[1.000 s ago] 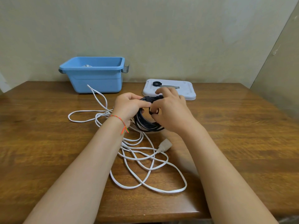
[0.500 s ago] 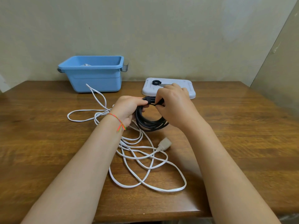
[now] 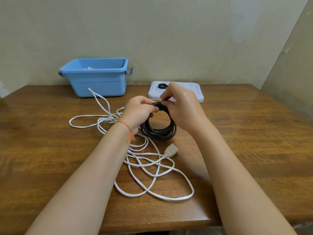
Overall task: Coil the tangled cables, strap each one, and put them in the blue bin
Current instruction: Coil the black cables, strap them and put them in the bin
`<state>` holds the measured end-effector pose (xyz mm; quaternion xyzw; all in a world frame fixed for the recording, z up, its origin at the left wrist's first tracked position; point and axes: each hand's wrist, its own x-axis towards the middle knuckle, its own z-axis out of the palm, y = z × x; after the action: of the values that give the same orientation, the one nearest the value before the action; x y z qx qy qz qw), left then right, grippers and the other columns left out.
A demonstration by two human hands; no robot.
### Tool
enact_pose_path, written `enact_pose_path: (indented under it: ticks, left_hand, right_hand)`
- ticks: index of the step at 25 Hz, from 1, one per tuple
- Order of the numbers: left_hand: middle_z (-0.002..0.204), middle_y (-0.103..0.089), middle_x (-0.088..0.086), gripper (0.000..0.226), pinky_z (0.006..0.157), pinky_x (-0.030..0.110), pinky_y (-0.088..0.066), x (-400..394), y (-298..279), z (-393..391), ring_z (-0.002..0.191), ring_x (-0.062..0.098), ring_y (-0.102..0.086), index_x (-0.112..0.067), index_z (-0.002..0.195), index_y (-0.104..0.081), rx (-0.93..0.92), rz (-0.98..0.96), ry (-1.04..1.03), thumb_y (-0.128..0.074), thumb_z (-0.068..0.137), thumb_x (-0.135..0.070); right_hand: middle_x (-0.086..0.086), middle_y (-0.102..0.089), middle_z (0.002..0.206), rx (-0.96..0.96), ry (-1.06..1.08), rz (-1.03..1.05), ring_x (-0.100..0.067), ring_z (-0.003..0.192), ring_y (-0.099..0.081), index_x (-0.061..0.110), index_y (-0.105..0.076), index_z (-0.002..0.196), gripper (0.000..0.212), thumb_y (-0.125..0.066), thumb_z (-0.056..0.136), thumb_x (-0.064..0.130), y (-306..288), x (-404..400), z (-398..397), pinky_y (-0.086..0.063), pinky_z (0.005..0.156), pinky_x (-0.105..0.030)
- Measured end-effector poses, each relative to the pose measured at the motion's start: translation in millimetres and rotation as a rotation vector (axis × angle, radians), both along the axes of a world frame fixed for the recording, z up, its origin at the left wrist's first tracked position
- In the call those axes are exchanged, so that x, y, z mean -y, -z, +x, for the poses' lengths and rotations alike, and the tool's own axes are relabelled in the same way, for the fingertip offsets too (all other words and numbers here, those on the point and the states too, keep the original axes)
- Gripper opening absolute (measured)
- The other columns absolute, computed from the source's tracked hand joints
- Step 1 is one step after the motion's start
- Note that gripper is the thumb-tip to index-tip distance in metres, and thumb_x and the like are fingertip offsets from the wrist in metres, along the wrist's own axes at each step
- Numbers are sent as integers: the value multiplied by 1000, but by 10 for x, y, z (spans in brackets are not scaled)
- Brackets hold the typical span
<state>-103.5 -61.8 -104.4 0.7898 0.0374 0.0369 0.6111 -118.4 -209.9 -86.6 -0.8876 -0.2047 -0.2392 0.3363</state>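
now the black cable coil (image 3: 159, 131) hangs just above the tabletop (image 3: 254, 133), left hand (image 3: 140, 111) gripping its top, right hand (image 3: 181, 106) pinching the strap (image 3: 160, 106) there. best to pull it snug and press the end flat. white cable (image 3: 152, 167) sprawls at 6 o'clock; blue bin (image 3: 98, 82) at 10.

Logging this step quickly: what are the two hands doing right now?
Left hand: closed, gripping the top of the black cable coil.
Right hand: closed, pinching the strap on the coil's top.
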Motion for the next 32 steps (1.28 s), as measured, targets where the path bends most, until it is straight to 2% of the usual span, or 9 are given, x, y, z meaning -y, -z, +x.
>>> enact_pose_path:
  ticks: [2,5,9,14,18,20,24,29,32]
  left_hand:
    - [97,-73,9,18,77,30,-54,-6,-21,-14,75,15,-63,-12,101,-71,2,23,58,-72,84,-6]
    - [95,-74,11,18,67,23,-51,-32,-49,-33,73,14,-63,-10,100,-70,15,41,158,-72,84,-5]
    - [94,-75,13,17,64,19,-51,-86,-59,-43,68,10,-64,-9,102,-67,-5,68,296,-71,86,-4]
    - [91,-73,11,18,67,17,-52,-117,-37,-51,68,8,-64,-6,104,-66,36,38,353,-69,87,-2]
    - [92,-73,5,17,82,29,-56,-106,21,-30,79,13,-67,-14,101,-70,108,120,360,-73,85,-9]
    - [96,-73,5,17,88,36,-56,-94,36,-22,85,16,-68,-19,99,-71,138,158,357,-75,84,-13]
    - [97,-73,6,16,92,42,-56,-93,46,-19,88,18,-69,-21,98,-72,140,162,346,-75,83,-14]
    - [100,-73,10,17,93,41,-55,-96,64,-9,89,20,-68,-19,101,-71,112,98,328,-74,85,-11]
    - [100,-73,11,18,90,38,-56,-104,74,7,91,23,-69,-15,103,-70,88,91,299,-73,86,-11]
  right_hand:
    - [-8,-68,91,-27,-5,102,-24,87,-63,5,-58,91,7,-63,90,0,28,26,25,-52,78,-41]
    - [-1,-65,83,-21,7,204,-20,82,-65,13,-55,85,18,-64,88,-2,37,47,44,-54,76,-37]
    - [0,-67,83,-57,45,234,-20,84,-66,16,-56,82,20,-67,85,-1,49,64,66,-54,78,-35]
    - [-1,-69,90,-208,105,261,-17,87,-65,22,-55,80,21,-70,86,9,47,86,98,-54,75,-29]
    - [-4,-68,87,-471,57,435,-18,71,-65,21,-59,103,20,-69,89,12,19,183,81,-49,54,-22]
    - [-5,-66,84,-517,29,416,-16,67,-63,24,-58,108,22,-67,91,13,16,216,77,-48,53,-23]
    - [-3,-71,87,-554,64,329,-13,72,-65,21,-71,93,6,-66,93,20,9,217,72,-49,55,-20]
    - [0,-67,70,-618,72,236,-10,64,-55,20,-76,93,27,-56,99,37,-8,212,22,-41,60,-25]
    - [-5,-72,82,-667,38,178,-15,74,-60,22,-76,93,35,-55,96,50,1,201,19,-48,71,-31]
